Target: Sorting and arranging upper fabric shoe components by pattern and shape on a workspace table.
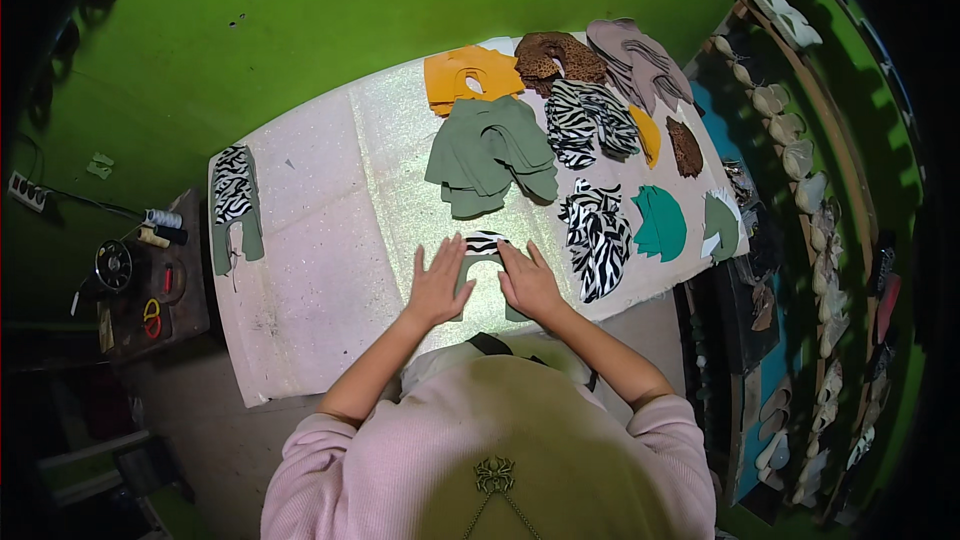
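Observation:
A curved zebra-print piece [485, 241] lies against the top of a grey-green U-shaped cut piece [482, 265] at the table's near edge. My left hand [437, 283] rests flat over their left side, fingers stretched out and pointing away from me. Over the right side lies my right hand [530, 280], also flat with its fingers extended. Both hands partly hide the two pieces, so whether these are joined cannot be made out. Just beyond them sits a stack of grey-green cut pieces [485, 155].
Mustard [470, 77], leopard-print [560, 60], mauve [640, 60] and zebra-print pieces [597, 240] lie far and right, near teal pieces [659, 224]. A zebra-and-green piece [235, 195] lies far left. A side stand [188, 285] holds thread spools [165, 218] and scissors [152, 318]. Shoe racks [840, 140] line the right.

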Action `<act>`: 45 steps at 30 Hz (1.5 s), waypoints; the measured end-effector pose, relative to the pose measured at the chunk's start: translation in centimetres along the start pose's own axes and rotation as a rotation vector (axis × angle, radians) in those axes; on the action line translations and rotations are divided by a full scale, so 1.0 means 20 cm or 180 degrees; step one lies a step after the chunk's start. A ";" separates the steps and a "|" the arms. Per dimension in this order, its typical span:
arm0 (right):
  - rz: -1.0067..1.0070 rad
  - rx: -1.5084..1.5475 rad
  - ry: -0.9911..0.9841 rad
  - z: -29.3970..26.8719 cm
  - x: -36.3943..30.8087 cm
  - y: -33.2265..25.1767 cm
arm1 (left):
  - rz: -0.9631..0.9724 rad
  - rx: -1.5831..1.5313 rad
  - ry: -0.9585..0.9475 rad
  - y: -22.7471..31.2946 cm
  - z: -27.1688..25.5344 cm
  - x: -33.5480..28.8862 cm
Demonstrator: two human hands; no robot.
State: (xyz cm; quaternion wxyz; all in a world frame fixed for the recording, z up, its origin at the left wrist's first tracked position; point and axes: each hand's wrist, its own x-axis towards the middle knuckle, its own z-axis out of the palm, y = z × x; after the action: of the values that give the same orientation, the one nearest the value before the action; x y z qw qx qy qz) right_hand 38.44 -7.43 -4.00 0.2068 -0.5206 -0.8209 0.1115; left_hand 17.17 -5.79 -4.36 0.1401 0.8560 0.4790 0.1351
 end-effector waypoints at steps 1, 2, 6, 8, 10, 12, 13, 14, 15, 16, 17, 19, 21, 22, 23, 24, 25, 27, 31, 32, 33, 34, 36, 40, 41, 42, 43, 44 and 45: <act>-0.0031 0.0026 -0.0040 -0.01 0.00 0.01 | 0.0110 0.0100 -0.0001 -0.02 -0.02 -0.01; -0.0008 0.0084 -0.0159 -0.03 -0.01 0.01 | 0.0221 0.0200 -0.0004 -0.04 -0.03 -0.01; 0.0055 0.0162 -0.0315 -0.02 -0.04 0.03 | 0.0684 0.0204 -0.0033 0.01 -0.03 0.06; 0.0083 0.0231 -0.0376 0.00 -0.04 0.04 | 0.0903 -0.0006 -0.0171 0.02 0.00 0.09; -0.0026 0.0148 -0.0464 0.00 -0.06 0.05 | 0.0847 0.0033 -0.0167 0.01 0.04 0.08; -0.0133 0.0045 -0.0636 0.00 -0.08 0.06 | 0.0832 -0.0071 -0.0132 0.01 0.05 0.07; -0.0149 -0.0080 -0.0622 0.00 -0.10 0.07 | 0.0840 -0.0059 -0.0159 0.01 0.05 0.07; -0.0167 -0.0204 -0.0609 0.01 -0.13 0.07 | 0.0847 -0.0047 -0.0186 0.01 0.04 0.08; -0.0200 -0.0322 -0.0593 0.01 -0.14 0.06 | 0.0844 -0.0023 -0.0209 0.01 0.04 0.08; -0.0232 -0.0298 -0.0649 0.00 -0.16 0.05 | 0.0852 -0.0005 -0.0200 0.01 0.04 0.08; -0.0275 -0.0240 -0.0762 -0.01 -0.20 0.05 | 0.0849 -0.0020 -0.0197 0.01 0.04 0.08; -0.0371 -0.0134 -0.0988 -0.04 -0.27 0.04 | 0.0839 -0.0055 -0.0175 0.01 0.05 0.07; -0.0592 -0.0130 -0.1178 -0.09 -0.36 0.03 | 0.0810 -0.0010 -0.0184 0.01 0.05 0.07; -0.0706 -0.0128 -0.1274 -0.11 -0.39 0.03 | 0.0809 -0.0004 -0.0181 0.01 0.05 0.07; -0.0805 -0.0098 -0.1290 -0.13 -0.41 0.04 | 0.0805 0.0003 -0.0177 0.01 0.05 0.07; -0.0904 -0.0071 -0.1302 -0.15 -0.41 0.05 | 0.0795 0.0016 -0.0183 0.01 0.06 0.07; -0.1006 -0.0044 -0.1316 -0.17 -0.41 0.05 | 0.0799 0.0024 -0.0154 0.01 0.06 0.06; -0.0881 0.0152 -0.1020 -0.15 -0.31 0.05 | 0.0821 0.0036 -0.0100 0.00 0.07 0.07; -0.0327 0.0798 -0.0189 -0.03 -0.03 -0.01 | 0.0831 0.0232 -0.0152 -0.02 0.10 0.07; -0.0285 0.0754 -0.0210 0.00 0.02 -0.03 | 0.0804 0.0206 -0.0144 -0.02 0.11 0.07; -0.0231 0.0710 -0.0236 0.04 0.04 -0.04 | 0.0783 0.0171 -0.0144 -0.03 0.11 0.07; -0.0175 0.0665 -0.0260 0.07 0.05 -0.04 | 0.0763 0.0136 -0.0145 -0.03 0.11 0.06; -0.0249 0.0411 -0.0194 0.12 0.04 -0.03 | 0.0646 -0.0089 0.0047 -0.02 0.12 0.06; -0.0314 0.0099 -0.0313 0.13 0.04 -0.03 | 0.0482 0.0312 -0.0039 -0.04 0.11 0.03; -0.0346 0.0087 -0.0306 0.12 0.04 -0.03 | 0.0515 0.0359 -0.0070 -0.04 0.11 0.01; -0.0375 0.0069 -0.0297 0.12 0.04 -0.03 | 0.0555 0.0405 -0.0099 -0.05 0.09 0.00; -0.0406 0.0052 -0.0287 0.12 0.04 -0.03 | 0.0592 0.0451 -0.0126 -0.06 0.08 -0.01; -0.0409 0.0002 -0.0279 0.12 0.03 -0.03 | 0.0624 0.0453 -0.0123 -0.06 0.07 -0.02; -0.0410 -0.0038 -0.0269 0.12 0.03 -0.03 | 0.0655 0.0459 -0.0128 -0.06 0.06 -0.04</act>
State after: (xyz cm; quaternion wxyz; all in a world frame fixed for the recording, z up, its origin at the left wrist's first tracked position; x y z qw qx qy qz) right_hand 36.63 -7.00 -5.78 0.1756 -0.4628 -0.8613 0.1149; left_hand 16.18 -6.06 -5.97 0.0732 0.9110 0.3942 0.0967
